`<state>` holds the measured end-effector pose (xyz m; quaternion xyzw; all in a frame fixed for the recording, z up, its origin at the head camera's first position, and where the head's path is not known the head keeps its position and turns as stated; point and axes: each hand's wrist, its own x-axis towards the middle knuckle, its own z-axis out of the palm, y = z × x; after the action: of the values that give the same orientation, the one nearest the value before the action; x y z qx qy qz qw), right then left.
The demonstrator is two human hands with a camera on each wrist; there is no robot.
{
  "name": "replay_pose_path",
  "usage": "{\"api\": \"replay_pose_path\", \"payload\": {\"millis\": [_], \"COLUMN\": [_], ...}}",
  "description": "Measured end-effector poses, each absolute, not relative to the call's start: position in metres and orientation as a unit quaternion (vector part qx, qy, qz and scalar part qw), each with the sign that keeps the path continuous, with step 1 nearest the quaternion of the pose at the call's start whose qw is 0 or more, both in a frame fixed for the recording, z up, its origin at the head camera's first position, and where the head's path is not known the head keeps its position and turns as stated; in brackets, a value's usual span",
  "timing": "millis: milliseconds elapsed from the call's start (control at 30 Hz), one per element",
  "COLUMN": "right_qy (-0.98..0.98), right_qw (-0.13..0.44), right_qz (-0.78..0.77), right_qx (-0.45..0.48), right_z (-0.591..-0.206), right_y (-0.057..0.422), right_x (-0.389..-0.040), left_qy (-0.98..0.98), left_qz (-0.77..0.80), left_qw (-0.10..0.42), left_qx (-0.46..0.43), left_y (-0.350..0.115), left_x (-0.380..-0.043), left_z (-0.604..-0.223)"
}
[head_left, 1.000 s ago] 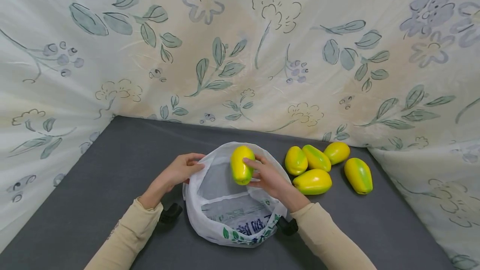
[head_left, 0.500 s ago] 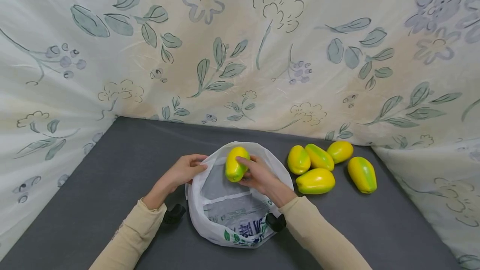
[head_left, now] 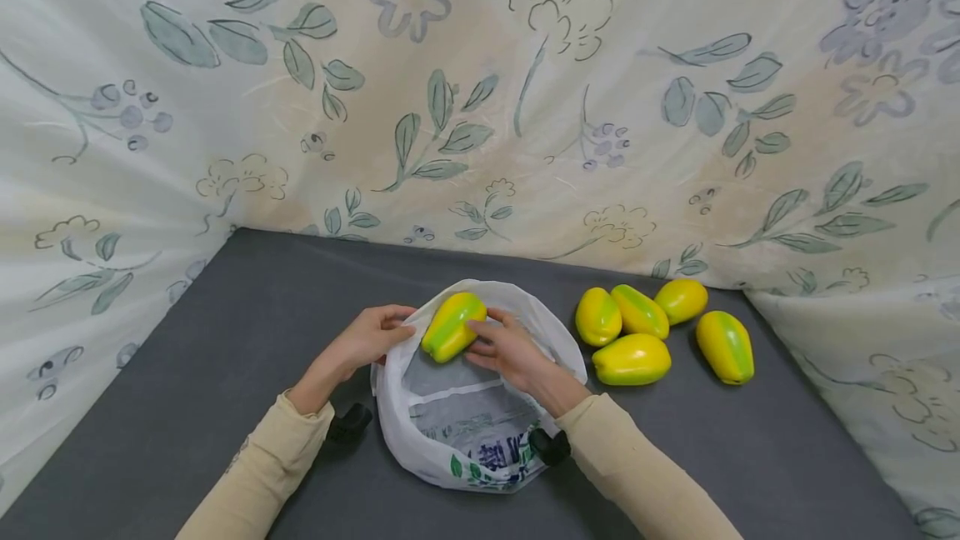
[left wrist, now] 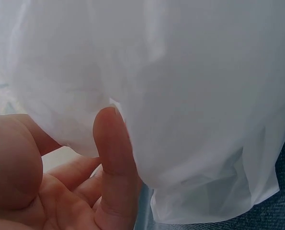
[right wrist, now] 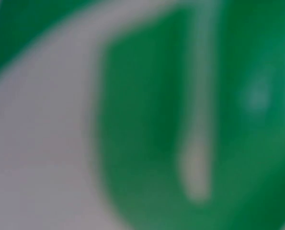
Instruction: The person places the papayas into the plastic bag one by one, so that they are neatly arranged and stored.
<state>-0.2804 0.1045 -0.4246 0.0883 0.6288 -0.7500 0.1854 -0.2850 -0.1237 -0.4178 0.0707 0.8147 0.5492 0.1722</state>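
A white plastic bag [head_left: 397, 440] with green leaf print stands with its mouth spread on the dark table. My left hand [head_left: 365, 340] pinches the left side of its rim; in the left wrist view, the thumb [left wrist: 114, 163] lies against the thin white film. Inside the bag's mouth is a yellow-green papaya [head_left: 453, 327], tilted, its lower end pointing left. My right hand [head_left: 517, 357] reaches over the bag's right side, its extended fingertips right at the papaya's right edge. Only blurred green print [right wrist: 142, 120] on white fills the right wrist view.
Several more papayas [head_left: 632, 359] lie in a group right of the bag, one papaya [head_left: 724, 347] slightly apart. A floral cloth [head_left: 465, 107] hangs behind and at both sides of the dark table [head_left: 247, 340].
The papaya has moved left and tilted, from within the right fingers to just past their tips. The right fingers have loosened. My left hand keeps its hold on the bag's rim.
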Motion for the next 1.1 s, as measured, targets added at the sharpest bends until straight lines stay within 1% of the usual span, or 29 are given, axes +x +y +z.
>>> {"api": "replay_pose_path", "payload": {"millis": [433,767,1100], "right_qy": [0.628,0.642,0.581], "right_qw": [0.196,0.186,0.208], "right_qz": [-0.748,-0.739,-0.782], "right_qx": [0.085,0.083,0.083], "right_z": [-0.42,-0.404,-0.394], "right_y": [0.112,0.143,0.178], "right_x": [-0.278,-0.265,-0.258], "left_qy": [0.813,0.815,0.815], "left_qz": [0.552,0.548,0.547], "left_qw": [0.172,0.176,0.179], "left_qx": [0.072,0.071,0.067], "left_y": [-0.126,-0.125,-0.125], "left_x": [-0.284,-0.285,-0.285], "left_z": [-0.416,-0.416,-0.417]}}
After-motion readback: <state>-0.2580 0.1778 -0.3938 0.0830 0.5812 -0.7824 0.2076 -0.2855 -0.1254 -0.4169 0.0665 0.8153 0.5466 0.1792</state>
